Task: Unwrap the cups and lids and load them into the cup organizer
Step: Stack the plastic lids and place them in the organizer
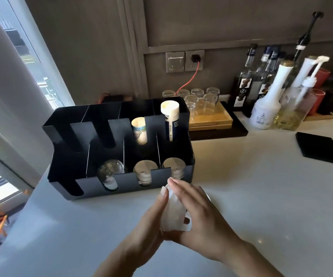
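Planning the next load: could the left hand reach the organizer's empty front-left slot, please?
Probably yes: only bare counter separates the left hand from that slot, though it is holding a white bundle.

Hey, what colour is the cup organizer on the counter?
Plain black, with no pattern: cup organizer. The head view, the only one, shows it clearly.
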`<state>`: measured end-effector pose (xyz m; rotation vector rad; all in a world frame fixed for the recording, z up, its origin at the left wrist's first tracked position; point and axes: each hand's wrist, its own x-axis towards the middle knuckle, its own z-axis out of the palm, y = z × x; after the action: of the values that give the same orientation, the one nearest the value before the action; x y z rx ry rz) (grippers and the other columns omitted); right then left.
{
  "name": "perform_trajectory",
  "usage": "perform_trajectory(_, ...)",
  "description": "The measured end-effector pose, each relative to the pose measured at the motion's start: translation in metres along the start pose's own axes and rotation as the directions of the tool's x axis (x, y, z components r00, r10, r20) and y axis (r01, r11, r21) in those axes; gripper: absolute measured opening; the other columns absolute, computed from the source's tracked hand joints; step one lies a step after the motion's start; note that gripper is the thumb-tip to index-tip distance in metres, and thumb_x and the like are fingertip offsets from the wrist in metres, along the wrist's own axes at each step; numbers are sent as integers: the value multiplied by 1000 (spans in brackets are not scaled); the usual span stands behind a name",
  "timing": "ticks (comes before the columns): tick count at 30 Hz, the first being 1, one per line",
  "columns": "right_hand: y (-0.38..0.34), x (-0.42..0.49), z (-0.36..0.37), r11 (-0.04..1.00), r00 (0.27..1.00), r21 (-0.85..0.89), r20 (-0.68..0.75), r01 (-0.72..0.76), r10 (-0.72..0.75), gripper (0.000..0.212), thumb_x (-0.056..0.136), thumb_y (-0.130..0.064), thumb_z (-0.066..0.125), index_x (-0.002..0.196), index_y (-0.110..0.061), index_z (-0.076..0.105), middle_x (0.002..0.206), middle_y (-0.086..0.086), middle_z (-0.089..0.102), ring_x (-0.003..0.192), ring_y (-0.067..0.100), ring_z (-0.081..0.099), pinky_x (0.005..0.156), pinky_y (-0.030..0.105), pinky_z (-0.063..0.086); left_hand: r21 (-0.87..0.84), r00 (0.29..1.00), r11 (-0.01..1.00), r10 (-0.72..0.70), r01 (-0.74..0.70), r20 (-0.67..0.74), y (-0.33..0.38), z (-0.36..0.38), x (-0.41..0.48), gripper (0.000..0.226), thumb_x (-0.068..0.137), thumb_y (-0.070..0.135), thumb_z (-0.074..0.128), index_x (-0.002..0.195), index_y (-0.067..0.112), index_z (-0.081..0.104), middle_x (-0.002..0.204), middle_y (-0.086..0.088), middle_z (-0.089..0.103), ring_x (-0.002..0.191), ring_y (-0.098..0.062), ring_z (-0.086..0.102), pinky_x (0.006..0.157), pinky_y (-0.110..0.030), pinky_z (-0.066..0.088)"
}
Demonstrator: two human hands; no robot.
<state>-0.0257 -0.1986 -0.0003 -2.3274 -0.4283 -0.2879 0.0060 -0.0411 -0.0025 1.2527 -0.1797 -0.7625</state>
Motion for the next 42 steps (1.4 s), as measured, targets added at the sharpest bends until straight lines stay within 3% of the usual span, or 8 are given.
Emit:
perform_trajectory(5, 3, 10, -4, 997, 982, -71, 189, 39, -25, 103, 75, -57, 72, 156, -34, 14, 156, -25, 19, 139, -6, 18, 108, 12, 26, -67, 998, 997, 42, -40, 39, -7, 0, 5, 64, 82, 71, 64, 132, 32, 62, 139, -18, 60, 131, -34, 57, 104, -51, 44)
perform_trajectory(10, 4, 26, -5, 980, 982, -161, 163, 121, -94, 92, 63, -45, 77, 143, -29, 36, 136, -13, 43, 123, 13, 42, 102, 23, 39, -167, 997, 983, 72, -73, -10, -12, -2, 13, 62, 86, 66, 65, 136, 31, 58, 142, -10, 60, 138, -26, 51, 108, -51, 40)
perform_trajectory(16, 9, 64, -28, 947, 969, -290, 236, 138, -69, 96, 60, -57, 75, 143, -33, 33, 132, -15, 40, 115, 13, 40, 94, 29, 44, 172, 965, 967, 215, -189, -148, -13, -40, 9, 66, 86, 82, 42, 138, 43, 55, 135, 6, 65, 124, -16, 61, 90, -36, 53)
perform_trajectory(18, 16, 85, -45, 934, 971, -335, 236, 126, -46, 93, 60, -54, 76, 141, -37, 32, 128, -18, 40, 111, 12, 39, 91, 29, 44, 545, 842, 822, 406, -166, -355, -25, -72, 4, 56, 80, 80, 49, 124, 49, 63, 123, 18, 66, 117, -7, 61, 86, -24, 50)
perform_trajectory(20, 24, 109, -61, 916, 972, -386, 236, 107, -14, 94, 60, -51, 80, 141, -38, 33, 127, -18, 39, 109, 11, 38, 89, 28, 42, 892, 734, 446, 584, 67, -347, -41, -109, 0, 49, 81, 68, 50, 116, 38, 68, 116, 17, 64, 111, -11, 60, 85, -30, 48)
perform_trajectory(23, 36, 145, -73, 861, 958, -485, 286, 156, -13, 97, 59, -47, 80, 142, -34, 33, 128, -13, 40, 109, 13, 37, 92, 34, 44, 946, 730, 118, 609, 302, -309, -66, -150, 1, 48, 81, 57, 47, 111, 27, 70, 111, 3, 65, 102, -29, 62, 87, -46, 47)
perform_trajectory(31, 63, 191, -66, 724, 819, -575, 573, 381, 24, 93, 57, -24, 76, 138, -35, 33, 128, -9, 41, 109, 18, 36, 92, 41, 47, 937, 698, 43, 655, 348, -289, -89, -177, 8, 38, 80, 52, 58, 115, 39, 59, 120, 8, 52, 105, -25, 50, 98, -43, 36)
perform_trajectory(42, 59, 195, -48, 641, 781, -641, 616, 423, 101, 85, 61, -36, 76, 135, -27, 36, 120, 0, 39, 107, 22, 35, 86, 40, 47, 926, 704, 53, 633, 375, -321, -81, -167, 6, 38, 78, 49, 57, 114, 36, 61, 118, 6, 55, 104, -26, 51, 96, -43, 37)
